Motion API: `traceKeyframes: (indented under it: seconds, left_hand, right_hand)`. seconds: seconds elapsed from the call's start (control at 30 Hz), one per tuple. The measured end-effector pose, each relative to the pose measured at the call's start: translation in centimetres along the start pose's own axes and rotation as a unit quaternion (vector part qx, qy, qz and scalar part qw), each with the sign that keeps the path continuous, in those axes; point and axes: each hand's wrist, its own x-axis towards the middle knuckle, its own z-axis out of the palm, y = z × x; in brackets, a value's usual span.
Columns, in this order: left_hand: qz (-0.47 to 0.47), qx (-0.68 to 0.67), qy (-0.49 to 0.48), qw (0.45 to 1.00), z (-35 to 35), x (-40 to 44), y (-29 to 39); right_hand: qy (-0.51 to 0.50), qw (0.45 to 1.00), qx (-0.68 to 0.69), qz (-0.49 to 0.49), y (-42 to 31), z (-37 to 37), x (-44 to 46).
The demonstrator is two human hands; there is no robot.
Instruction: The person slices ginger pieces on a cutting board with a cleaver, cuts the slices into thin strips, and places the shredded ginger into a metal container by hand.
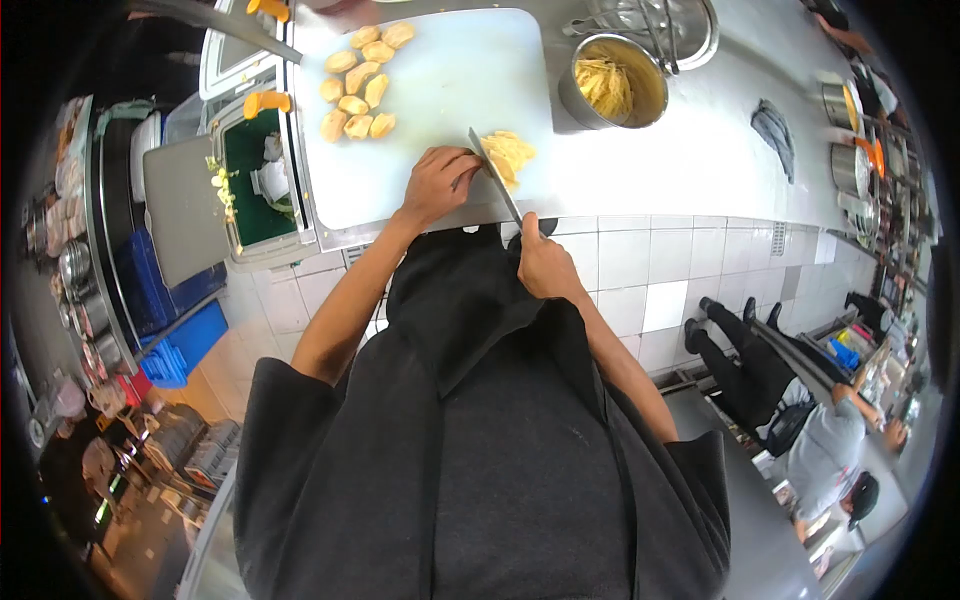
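A knife (497,180) is held by its handle in my right hand (547,262), at the front edge of the white cutting board (450,60). My left hand (439,184) rests on the board just left of the blade, its fingers bent and pressed together; what lies under them is hidden. Thin pale-yellow slices (509,156) lie right of the blade. Several peeled yellow pieces (361,77) lie at the board's upper left. A metal pot (568,100) right of the board holds yellow strips (605,88).
Left of the board is an open green-lined bin (245,160) with scraps. Metal bowls (700,35) stand behind the pot, and a grey cloth (773,138) lies on the steel counter (680,170). A person (815,440) is at the lower right.
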Motion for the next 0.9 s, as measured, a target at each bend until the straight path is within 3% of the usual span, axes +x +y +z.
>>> traceKeyframes:
  seconds: [0.13,0.23,0.33,0.43,0.53,0.67,0.9]
  left_hand:
    - [0.023,-0.018,0.101,0.994,0.6,-0.1,-0.2]
    - [0.035,0.014,0.006,0.999,0.3,0.0,0.5]
    - [0.029,0.013,0.002,0.999,0.1,0.2,0.6]
    - [0.029,0.028,0.005,0.999,0.0,0.3,0.7]
    - [0.038,0.022,0.008,0.999,-0.1,0.4,0.6]
    - [0.02,0.025,0.016,0.999,0.2,0.1,0.5]
    - [0.026,0.018,0.016,0.999,0.0,0.3,0.6]
  right_hand:
    - [-0.007,0.999,-0.016,0.027,-0.3,0.3,-0.1]
    - [-0.009,0.999,-0.022,0.023,-0.3,-0.1,-0.3]
    - [-0.01,0.999,-0.041,-0.002,-0.5,-1.2,-0.1]
    - [-0.042,0.998,-0.015,0.036,-1.2,-3.9,0.8]
    - [0.077,0.985,0.129,0.088,-0.1,-4.0,3.3]
    - [0.089,0.98,0.143,0.105,2.3,-0.8,6.6]
    - [0.135,0.985,0.08,0.074,0.6,-2.1,7.5]
